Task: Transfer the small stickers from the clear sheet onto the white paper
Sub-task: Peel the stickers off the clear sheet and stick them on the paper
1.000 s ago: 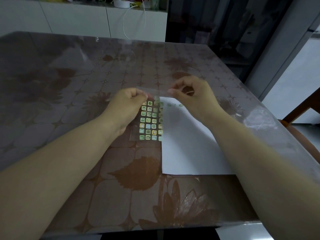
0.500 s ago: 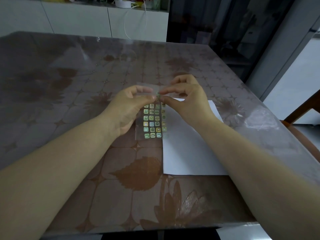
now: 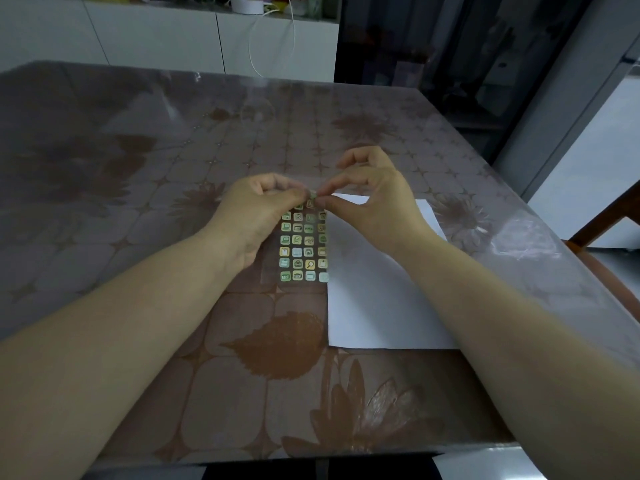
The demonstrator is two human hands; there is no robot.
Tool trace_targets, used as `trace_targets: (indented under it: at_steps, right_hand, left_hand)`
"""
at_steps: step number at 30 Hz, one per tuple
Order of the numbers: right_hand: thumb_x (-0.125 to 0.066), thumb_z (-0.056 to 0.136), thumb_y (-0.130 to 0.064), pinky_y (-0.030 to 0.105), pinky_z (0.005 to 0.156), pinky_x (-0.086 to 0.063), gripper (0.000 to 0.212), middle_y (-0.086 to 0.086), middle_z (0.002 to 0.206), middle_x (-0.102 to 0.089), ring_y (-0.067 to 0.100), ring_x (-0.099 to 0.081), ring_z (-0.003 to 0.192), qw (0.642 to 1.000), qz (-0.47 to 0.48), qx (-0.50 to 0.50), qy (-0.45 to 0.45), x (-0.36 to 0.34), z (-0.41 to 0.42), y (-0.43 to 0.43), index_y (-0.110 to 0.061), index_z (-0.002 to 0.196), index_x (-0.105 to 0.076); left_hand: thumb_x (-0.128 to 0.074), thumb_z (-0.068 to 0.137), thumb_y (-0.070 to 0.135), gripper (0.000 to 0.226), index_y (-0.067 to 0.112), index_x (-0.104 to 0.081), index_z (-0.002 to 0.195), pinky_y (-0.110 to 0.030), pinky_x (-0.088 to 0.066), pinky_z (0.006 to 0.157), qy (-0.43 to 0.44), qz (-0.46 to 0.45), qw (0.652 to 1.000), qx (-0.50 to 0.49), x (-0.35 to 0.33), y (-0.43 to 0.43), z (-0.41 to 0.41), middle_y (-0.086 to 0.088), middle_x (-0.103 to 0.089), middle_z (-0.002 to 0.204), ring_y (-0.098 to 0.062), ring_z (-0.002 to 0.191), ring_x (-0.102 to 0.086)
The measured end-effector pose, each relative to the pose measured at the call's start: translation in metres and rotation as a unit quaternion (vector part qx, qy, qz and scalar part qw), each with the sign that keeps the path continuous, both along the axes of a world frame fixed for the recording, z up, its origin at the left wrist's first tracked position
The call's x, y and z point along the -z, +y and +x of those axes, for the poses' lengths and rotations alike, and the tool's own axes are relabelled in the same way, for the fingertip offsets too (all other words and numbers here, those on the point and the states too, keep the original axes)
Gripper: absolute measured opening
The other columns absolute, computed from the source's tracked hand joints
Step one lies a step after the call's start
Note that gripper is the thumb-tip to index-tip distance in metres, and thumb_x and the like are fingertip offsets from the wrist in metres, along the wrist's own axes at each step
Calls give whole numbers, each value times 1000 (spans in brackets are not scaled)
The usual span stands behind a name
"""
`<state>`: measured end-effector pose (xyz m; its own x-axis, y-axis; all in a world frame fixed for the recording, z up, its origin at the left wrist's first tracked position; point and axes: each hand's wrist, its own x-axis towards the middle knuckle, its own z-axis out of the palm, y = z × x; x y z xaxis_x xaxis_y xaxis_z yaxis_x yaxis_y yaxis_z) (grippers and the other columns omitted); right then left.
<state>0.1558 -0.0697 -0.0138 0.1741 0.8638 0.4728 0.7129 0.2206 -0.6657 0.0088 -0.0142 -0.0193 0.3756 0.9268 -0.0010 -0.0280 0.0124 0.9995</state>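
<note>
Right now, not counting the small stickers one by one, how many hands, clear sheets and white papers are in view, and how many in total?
1 clear sheet
1 white paper
2 hands: the left hand holding the sheet, the right hand pinching a small sticker at its top
Total: 4

The table (image 3: 145, 209) wears a brown cover patterned with rounded squares, leaves and flowers. The paper (image 3: 377, 306) is plain white. The stickers (image 3: 303, 251) are small green, yellow and pale blue squares bearing icons.
</note>
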Motion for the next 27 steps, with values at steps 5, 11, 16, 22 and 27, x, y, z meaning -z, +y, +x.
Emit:
trace_targets:
  at_steps: [5, 11, 16, 22, 27]
  right_hand:
    - [-72, 78, -20, 2, 59, -39, 8, -10, 74, -58, -9, -51, 56, 985, -83, 55, 142, -28, 35, -13, -23, 73, -66]
    - [-68, 82, -26, 11, 41, -37, 16, -4, 70, -60, 7, -50, 58, 950, -273, 130, 81, -18, 68, -22, -12, 90, -70]
    - [-70, 80, -22, 24, 71, -43, 17, 4, 86, -65, 14, -56, 79, 951, -276, 123, 68, -13, 66, -10, -10, 92, -71]
    - [-69, 81, -23, 18, 59, -39, 11, 2, 80, -62, 11, -52, 70, 954, -272, 122, 28, -13, 65, -5, -13, 86, -70]
    - [-71, 79, -20, 18, 58, -40, 13, 2, 79, -62, 14, -54, 76, 957, -261, 124, 28, -13, 60, -2, -10, 88, -71]
  left_hand:
    - [-66, 81, 7, 10, 15, -64, 75, -18, -49, 56, 28, 37, 999, -11, 3, 3, -2, -1, -67, 68, -6, 55, -61]
    - [-65, 82, 8, 12, 17, -64, 75, -15, -48, 57, 52, 81, 995, -22, 5, 3, -1, 2, -68, 71, -1, 56, -61]
    - [-66, 82, 13, 12, 21, -64, 75, -19, -48, 63, 66, 95, 993, -27, 6, 6, -3, 1, -69, 75, -3, 62, -62]
    - [-65, 84, 13, 11, 20, -63, 75, -13, -48, 56, 79, 106, 991, -27, 7, 3, 0, 2, -68, 74, 3, 56, -60]
    - [-64, 84, 15, 6, 18, -64, 79, -16, -49, 58, 89, 103, 990, -24, 7, 4, -1, 0, -69, 77, -1, 59, -62]
